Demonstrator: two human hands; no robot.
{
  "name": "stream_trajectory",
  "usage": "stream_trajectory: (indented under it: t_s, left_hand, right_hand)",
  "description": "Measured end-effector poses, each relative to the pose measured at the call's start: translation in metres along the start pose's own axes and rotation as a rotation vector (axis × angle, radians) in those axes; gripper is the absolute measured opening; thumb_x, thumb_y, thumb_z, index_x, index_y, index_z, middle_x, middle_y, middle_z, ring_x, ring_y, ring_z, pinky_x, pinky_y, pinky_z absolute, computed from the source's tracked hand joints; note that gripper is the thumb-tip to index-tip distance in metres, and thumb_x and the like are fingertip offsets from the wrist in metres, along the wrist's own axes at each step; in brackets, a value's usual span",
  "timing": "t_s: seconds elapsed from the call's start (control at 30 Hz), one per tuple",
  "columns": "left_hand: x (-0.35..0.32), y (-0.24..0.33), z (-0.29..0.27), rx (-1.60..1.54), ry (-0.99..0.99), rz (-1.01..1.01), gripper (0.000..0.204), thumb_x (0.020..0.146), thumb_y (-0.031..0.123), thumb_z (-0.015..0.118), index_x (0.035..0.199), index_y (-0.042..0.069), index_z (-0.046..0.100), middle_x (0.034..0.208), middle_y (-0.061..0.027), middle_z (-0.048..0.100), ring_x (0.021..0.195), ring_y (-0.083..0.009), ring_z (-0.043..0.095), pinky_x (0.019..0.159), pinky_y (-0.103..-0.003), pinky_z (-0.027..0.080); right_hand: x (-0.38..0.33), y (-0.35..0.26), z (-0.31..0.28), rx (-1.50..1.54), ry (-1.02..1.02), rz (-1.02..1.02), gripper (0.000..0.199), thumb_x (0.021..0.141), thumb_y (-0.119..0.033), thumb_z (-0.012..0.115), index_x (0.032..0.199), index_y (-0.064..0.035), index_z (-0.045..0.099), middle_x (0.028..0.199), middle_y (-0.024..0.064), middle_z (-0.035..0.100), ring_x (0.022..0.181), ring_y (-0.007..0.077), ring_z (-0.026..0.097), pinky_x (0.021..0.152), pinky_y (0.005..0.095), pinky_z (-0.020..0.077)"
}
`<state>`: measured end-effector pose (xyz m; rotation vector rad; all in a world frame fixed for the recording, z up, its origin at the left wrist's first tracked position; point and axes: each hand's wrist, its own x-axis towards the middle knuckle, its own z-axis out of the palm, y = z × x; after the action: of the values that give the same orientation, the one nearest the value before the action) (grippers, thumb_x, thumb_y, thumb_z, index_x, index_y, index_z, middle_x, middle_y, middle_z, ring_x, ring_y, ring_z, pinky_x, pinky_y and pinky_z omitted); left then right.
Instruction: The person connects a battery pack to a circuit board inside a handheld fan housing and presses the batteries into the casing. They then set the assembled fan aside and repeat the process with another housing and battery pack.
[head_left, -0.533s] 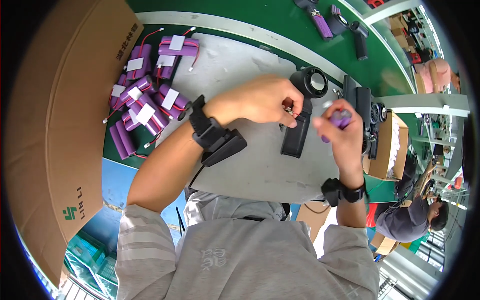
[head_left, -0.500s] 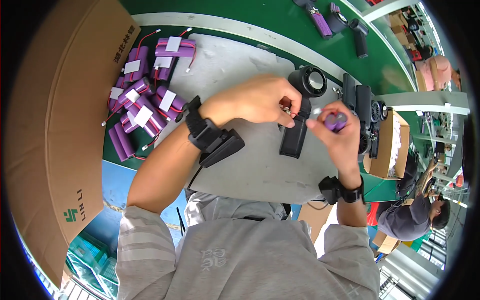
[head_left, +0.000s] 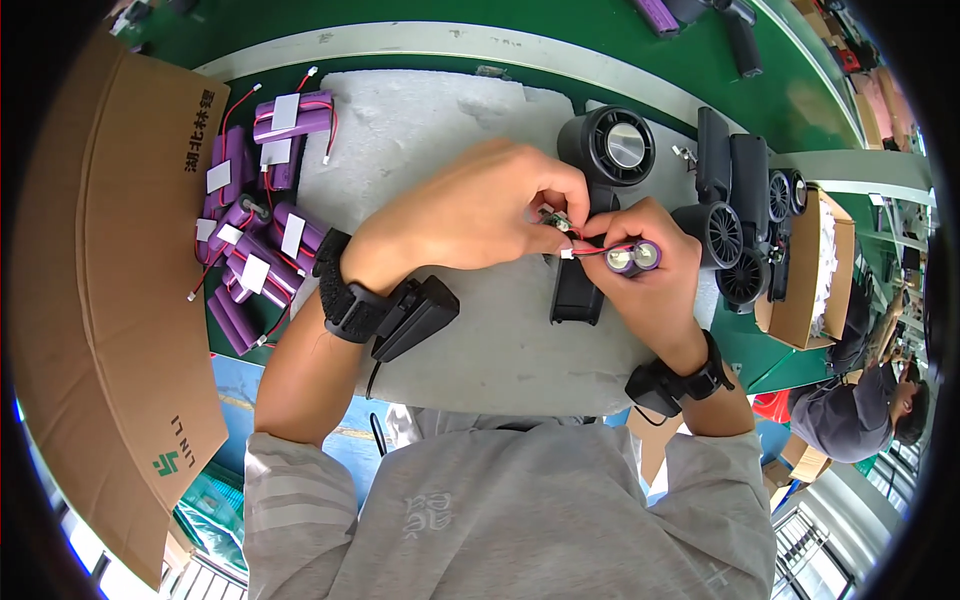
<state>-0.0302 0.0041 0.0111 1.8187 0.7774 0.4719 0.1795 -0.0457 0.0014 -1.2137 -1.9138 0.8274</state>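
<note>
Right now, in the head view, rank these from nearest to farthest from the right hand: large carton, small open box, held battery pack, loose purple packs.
From the right hand:
1. Held battery pack: in its grasp.
2. Small open box: to its right.
3. Loose purple packs: well to its left.
4. Large carton: farthest left.

Assembly workshop: green workbench [head_left: 600, 25], battery packs [head_left: 235, 150], fan units [head_left: 722, 236], co-worker [head_left: 850, 415]

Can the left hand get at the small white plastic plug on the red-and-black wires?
Probably yes: the white plug lies close by the left hand, with nothing visible between, though that hand pinches a small green circuit board.
</note>
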Motion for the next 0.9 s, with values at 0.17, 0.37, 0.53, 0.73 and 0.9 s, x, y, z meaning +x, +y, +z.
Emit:
stream_trajectory:
  t_s: [0.17,0.37,0.53,0.73,0.9]
  left_hand:
    - [0.007,0.003,0.005,-0.013,-0.012,-0.031,0.019,0.075,0.004,0.073,0.089,0.001,0.063,0.082,-0.0058,0.066,0.077,-0.0151,0.060,0.074,-0.030,0.049]
    - [0.003,0.006,0.007,-0.134,-0.016,-0.107,0.021,0.075,0.003,0.074,0.091,0.000,0.061,0.079,-0.0068,0.065,0.075,-0.0142,0.060,0.070,-0.031,0.048]
    - [-0.003,-0.001,0.004,-0.248,0.021,-0.078,0.018,0.075,0.002,0.070,0.091,-0.002,0.062,0.077,-0.0124,0.064,0.071,-0.0180,0.061,0.062,-0.032,0.047]
    - [-0.001,0.002,0.004,-0.190,-0.023,-0.063,0.017,0.074,-0.003,0.064,0.091,0.000,0.066,0.081,-0.0134,0.066,0.071,-0.0214,0.062,0.064,-0.032,0.048]
    - [0.003,0.005,0.006,0.079,0.030,0.074,0.022,0.071,-0.008,0.062,0.089,0.002,0.068,0.086,-0.0089,0.065,0.077,-0.0218,0.062,0.071,-0.032,0.049]
  right_hand:
    - [0.000,0.012,-0.004,0.017,0.038,-0.016,0.020,0.065,0.003,0.076,0.080,-0.0052,0.066,0.074,0.0053,0.065,0.067,0.0180,0.060,0.058,0.0290,0.0497]
    - [-0.005,0.003,-0.004,-0.083,0.000,-0.037,0.018,0.065,-0.001,0.077,0.078,-0.0067,0.066,0.072,0.0038,0.065,0.069,0.0201,0.059,0.058,0.0307,0.0487]
    - [-0.007,0.000,-0.005,-0.147,-0.025,-0.075,0.020,0.064,0.003,0.078,0.078,-0.0042,0.065,0.076,0.0056,0.065,0.070,0.0186,0.063,0.061,0.0291,0.0509]
    - [-0.008,0.001,-0.009,-0.165,-0.045,-0.098,0.021,0.063,0.006,0.077,0.078,-0.0027,0.065,0.078,0.0068,0.066,0.071,0.0176,0.065,0.062,0.0284,0.0520]
    - [-0.009,0.002,-0.011,-0.170,-0.039,-0.090,0.020,0.063,0.007,0.076,0.077,-0.0031,0.065,0.078,0.0073,0.066,0.069,0.0179,0.063,0.061,0.0285,0.0513]
